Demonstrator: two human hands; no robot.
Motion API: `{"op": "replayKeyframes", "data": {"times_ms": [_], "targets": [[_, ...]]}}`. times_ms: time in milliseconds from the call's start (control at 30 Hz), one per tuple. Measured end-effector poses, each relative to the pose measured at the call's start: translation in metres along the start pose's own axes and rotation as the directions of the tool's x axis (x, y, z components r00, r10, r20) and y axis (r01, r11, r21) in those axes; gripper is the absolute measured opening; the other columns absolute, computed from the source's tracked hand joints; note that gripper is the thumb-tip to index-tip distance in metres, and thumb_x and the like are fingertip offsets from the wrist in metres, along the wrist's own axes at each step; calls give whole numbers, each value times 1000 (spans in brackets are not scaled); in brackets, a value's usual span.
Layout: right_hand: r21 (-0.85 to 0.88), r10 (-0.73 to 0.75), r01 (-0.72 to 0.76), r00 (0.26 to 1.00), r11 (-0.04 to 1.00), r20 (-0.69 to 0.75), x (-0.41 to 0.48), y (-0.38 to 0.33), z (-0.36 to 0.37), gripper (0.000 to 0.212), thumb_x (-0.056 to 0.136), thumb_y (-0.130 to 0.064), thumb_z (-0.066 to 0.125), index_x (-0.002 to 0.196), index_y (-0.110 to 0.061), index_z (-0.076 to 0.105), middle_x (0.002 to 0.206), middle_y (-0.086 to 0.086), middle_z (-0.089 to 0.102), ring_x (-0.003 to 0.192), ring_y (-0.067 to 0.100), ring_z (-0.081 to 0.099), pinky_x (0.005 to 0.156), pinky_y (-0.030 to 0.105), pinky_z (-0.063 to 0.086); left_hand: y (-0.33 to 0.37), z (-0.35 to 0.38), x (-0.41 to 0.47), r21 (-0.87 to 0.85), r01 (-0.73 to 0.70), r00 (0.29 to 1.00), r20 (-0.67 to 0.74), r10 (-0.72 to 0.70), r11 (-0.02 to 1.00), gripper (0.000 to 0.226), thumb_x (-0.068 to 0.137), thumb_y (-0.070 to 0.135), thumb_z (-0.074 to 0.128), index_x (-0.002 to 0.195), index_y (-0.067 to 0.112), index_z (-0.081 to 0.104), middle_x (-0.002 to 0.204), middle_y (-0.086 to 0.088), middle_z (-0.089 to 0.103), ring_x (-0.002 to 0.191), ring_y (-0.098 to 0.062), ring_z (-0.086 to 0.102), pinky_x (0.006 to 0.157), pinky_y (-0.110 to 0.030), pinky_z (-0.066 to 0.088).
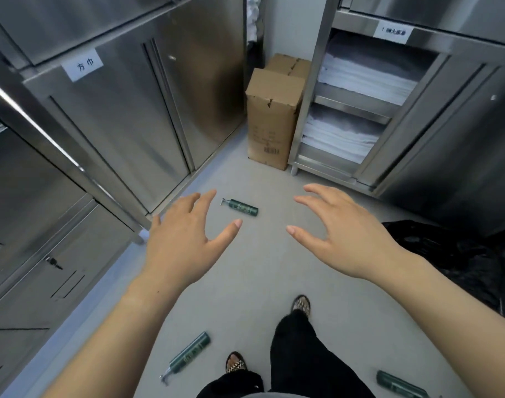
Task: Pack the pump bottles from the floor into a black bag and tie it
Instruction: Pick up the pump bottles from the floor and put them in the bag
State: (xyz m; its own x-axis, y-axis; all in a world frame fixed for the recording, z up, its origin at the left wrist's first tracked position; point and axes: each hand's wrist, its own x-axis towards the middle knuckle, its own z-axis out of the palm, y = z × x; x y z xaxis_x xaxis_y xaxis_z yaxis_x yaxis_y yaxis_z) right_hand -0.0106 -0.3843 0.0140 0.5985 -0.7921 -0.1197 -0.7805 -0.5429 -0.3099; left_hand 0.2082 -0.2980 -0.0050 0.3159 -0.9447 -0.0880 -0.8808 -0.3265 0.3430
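Pump bottle (pixel 241 207) between left grip (pixel 179 242), right grip (pixel 352 234).

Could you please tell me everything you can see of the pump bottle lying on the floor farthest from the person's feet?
The pump bottle is a slim dark green cylinder, plastic by its look, with a pale printed band round its middle and a light pump head at its left end in the view. It lies on its side on the grey floor. Only the floor touches it.
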Motion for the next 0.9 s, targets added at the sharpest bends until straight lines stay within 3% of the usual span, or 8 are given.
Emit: {"op": "replayKeyframes", "data": {"times_ms": [200, 467, 600, 733, 900], "targets": [[27, -64, 64, 998, 998, 2, 94, 54, -13, 61, 87, -60, 41, 140, -29, 35, 152, -6, 29, 140, 13, 24, 110, 35, 29, 16, 10, 82, 12, 70, 998, 6, -70, 997, 76, 77, 72, 26, 142, 33, 28, 149, 6, 36, 138, -15, 30, 110, -54, 26], [43, -187, 183, 976, 982, 108, 224, 124, -34, 63, 88, -58, 40, 140, -24, 35, 151, -3, 32, 139, 17, 28, 110, 36, 30, 47, 21, 193, 24, 234, 971, 35, -235, 972, 74, 79, 71, 29, 143, 33, 27, 150, 6, 34, 138, -16, 30, 112, -57, 22], [71, -272, 263, 947, 962, 172, 280, 133, -25, 61, 89, -54, 44, 140, -22, 36, 150, -1, 33, 137, 18, 30, 108, 39, 32, 44, 24, 225, 16, 329, 944, 19, -329, 944, 77, 77, 73, 28, 143, 33, 27, 149, 5, 36, 134, -18, 37, 109, -55, 27], [143, -351, 327, 914, 934, 203, 325, 125, -9, 60, 90, -51, 45, 141, -21, 34, 150, -1, 33, 137, 17, 30, 109, 36, 32, 23, 30, 247, 41, 384, 921, 50, -386, 923, 78, 77, 74, 25, 144, 34, 24, 150, 6, 35, 137, -17, 32, 110, -55, 25], [129, -365, 344, 904, 930, 221, 376, 119, 20, 59, 89, -49, 48, 140, -21, 37, 149, 0, 36, 135, 19, 33, 107, 39, 34, -20, 44, 286, 81, 387, 916, 85, -393, 919, 78, 77, 74, 26, 143, 32, 25, 151, 3, 34, 138, -19, 31, 110, -57, 24]]}}
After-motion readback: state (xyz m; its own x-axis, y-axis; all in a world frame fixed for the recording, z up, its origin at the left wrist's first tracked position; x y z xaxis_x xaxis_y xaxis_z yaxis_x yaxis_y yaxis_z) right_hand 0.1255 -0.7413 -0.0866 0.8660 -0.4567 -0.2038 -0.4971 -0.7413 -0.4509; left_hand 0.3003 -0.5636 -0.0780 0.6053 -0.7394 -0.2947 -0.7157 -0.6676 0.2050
